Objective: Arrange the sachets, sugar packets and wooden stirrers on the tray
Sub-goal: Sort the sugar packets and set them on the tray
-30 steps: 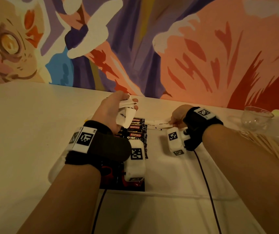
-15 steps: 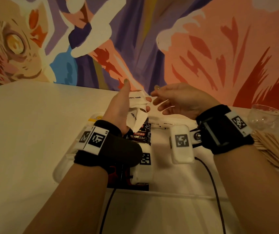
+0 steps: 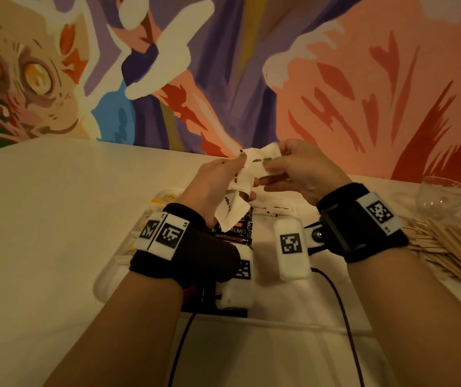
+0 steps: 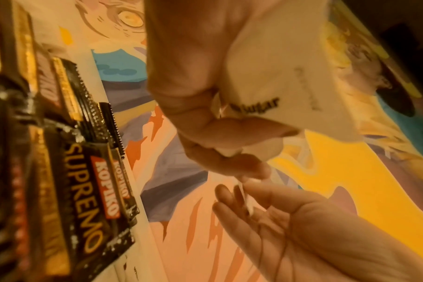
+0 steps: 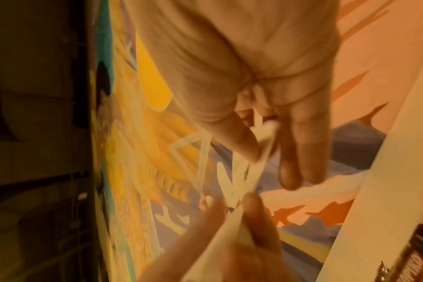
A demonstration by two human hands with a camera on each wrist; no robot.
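Painted mural [image 3: 307, 79] is filling the upper frame behind the pale table [image 3: 42, 219]. Left wrist view alone is showing "Sugar" print on the sugar packets [image 3: 254, 169], centre frame above the tray [image 3: 103, 286]; left hand [image 3: 212, 188] is gripping them, right hand [image 3: 299, 169] is pinching their top. Kopiko sachets [image 4: 89, 181] are lying below, wooden stirrers [image 3: 447, 252] sitting far right.

Place: a café or eatery, by the look of it
Wall: bright painted mural [image 3: 223, 65]
Table [image 3: 42, 219]: white, holding coffee sachets [image 3: 233, 233], wooden stirrers [image 3: 447, 252], glass cup [image 3: 444, 199]
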